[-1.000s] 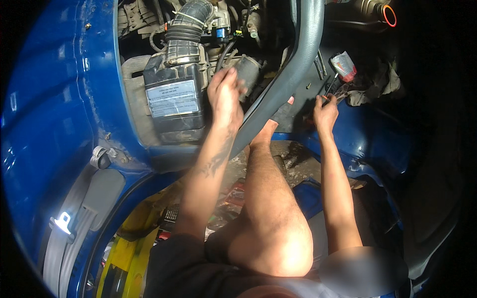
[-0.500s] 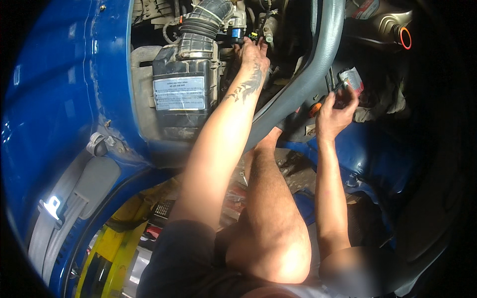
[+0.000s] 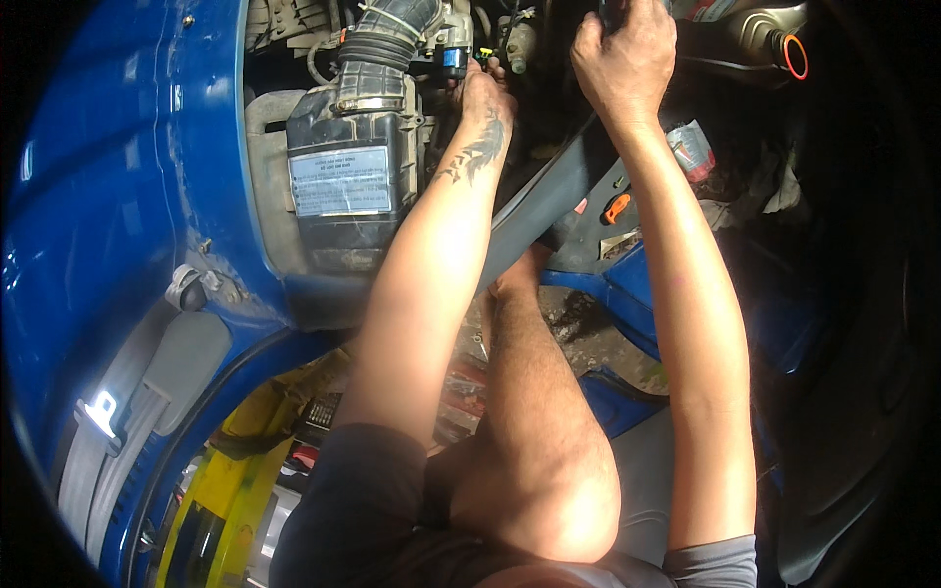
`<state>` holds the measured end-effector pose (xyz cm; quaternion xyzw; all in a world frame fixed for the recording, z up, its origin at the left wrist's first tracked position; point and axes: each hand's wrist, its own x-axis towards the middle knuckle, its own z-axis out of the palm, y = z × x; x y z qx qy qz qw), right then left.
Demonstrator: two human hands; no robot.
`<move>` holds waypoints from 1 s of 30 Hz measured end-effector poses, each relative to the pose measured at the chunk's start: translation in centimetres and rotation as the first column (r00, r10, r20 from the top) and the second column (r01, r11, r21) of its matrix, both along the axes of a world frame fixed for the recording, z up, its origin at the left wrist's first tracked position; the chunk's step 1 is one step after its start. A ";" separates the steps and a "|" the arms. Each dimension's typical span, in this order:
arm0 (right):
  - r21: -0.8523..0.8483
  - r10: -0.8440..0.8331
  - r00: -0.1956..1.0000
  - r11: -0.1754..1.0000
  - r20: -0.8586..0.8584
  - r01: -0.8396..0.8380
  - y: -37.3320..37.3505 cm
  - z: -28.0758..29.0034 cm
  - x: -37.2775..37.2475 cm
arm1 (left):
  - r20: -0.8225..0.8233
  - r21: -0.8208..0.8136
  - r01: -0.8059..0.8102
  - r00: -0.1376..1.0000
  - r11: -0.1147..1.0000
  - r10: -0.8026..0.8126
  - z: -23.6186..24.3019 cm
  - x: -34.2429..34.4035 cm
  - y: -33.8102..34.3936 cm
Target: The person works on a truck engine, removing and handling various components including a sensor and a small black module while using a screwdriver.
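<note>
There is a single view, taken from a wide fisheye camera on the person's head. It looks steeply down and forward into an open engine bay, close enough that the black air-filter box [image 3: 345,186] with its ribbed intake hose [image 3: 387,44] fills the upper middle. The person's forearms enter from the lower edge and run up the frame; the left hand [image 3: 485,98] and right hand [image 3: 627,59] sit near the top rim. A bare knee [image 3: 549,470] lies directly below the lens. The blue body panel [image 3: 127,196] curves along the left, its edges bent by the lens, and the corners fall off into black.
</note>
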<state>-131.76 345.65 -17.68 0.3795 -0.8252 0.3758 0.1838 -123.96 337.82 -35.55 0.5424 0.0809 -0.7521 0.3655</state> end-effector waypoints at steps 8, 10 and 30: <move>0.040 0.009 0.998 0.999 -0.063 -0.006 -1.1 0.6 0.6 | 0.201 -0.179 0.139 0.974 0.974 -0.102 -0.6 1.9 0.1; 0.052 -0.007 0.998 0.999 -0.058 0.010 -0.8 0.3 0.4 | -0.005 -0.051 -0.005 1.000 0.999 0.005 0.2 2.8 0.3; 0.058 0.021 0.996 0.998 -0.091 -0.015 -1.4 0.7 0.4 | -0.419 0.312 -0.096 0.879 0.945 0.227 -0.2 4.8 -2.3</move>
